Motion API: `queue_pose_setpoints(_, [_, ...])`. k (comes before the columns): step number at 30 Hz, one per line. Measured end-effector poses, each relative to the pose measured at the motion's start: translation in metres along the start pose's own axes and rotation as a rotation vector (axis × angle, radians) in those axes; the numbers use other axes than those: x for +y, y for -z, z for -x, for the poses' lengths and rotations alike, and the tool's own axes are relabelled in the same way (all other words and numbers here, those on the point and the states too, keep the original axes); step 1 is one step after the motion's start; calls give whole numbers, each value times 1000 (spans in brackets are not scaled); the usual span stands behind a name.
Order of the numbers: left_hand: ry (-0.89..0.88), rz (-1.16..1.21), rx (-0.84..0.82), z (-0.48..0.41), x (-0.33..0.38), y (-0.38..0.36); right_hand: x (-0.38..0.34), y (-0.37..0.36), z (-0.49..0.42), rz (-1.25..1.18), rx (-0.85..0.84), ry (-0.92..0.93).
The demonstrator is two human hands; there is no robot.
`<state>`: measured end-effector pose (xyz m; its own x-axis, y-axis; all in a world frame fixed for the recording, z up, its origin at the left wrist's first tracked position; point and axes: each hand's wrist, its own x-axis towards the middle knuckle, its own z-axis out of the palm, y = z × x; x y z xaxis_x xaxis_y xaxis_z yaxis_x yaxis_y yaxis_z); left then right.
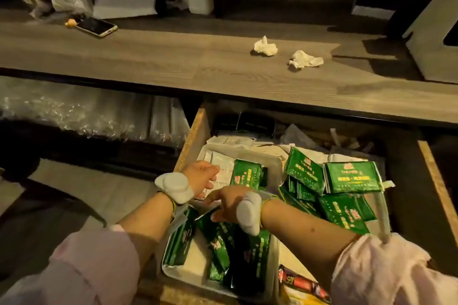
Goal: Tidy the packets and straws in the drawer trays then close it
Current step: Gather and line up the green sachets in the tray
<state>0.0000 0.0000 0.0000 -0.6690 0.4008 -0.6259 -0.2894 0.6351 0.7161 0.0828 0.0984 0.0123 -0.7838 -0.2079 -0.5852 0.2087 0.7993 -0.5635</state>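
The open drawer (195,136) holds white trays full of green packets. My left hand (202,176) reaches into the far tray (275,161), fingers resting on white packets (218,161) beside a green packet (247,173). My right hand (229,202) hovers over the near tray (173,272), its fingers pinching the top edge of a green packet (210,218) there. More green packets (352,177) lie piled loosely on the right. A wrapped straw (381,215) lies along the pile's right side. Both wrists wear grey bands.
Above the drawer a wooden counter (173,57) carries a phone (95,26) and two crumpled tissues (266,46). A red and yellow packet (300,285) lies at the drawer's near right. The right drawer wall (438,186) borders the pile. Plastic-wrapped goods (86,116) fill the shelf at left.
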Motion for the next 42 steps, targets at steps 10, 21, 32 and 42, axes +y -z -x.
queue_pose_setpoints(10, [-274, -131, 128, 6, -29, 6, 14, -36, -42, 329, 76, 46])
queue_pose_setpoints(21, [-210, -20, -391, 44, -80, -26, 46, -54, 18, -543, 331, 107])
queue_pose_setpoints(32, [-71, -138, -176, 42, -86, -19, 53, -70, 33, 215, 219, 21])
queue_pose_setpoints(42, [-13, -98, -163, 34, -86, -16, 41, -76, 9, 666, -89, 92])
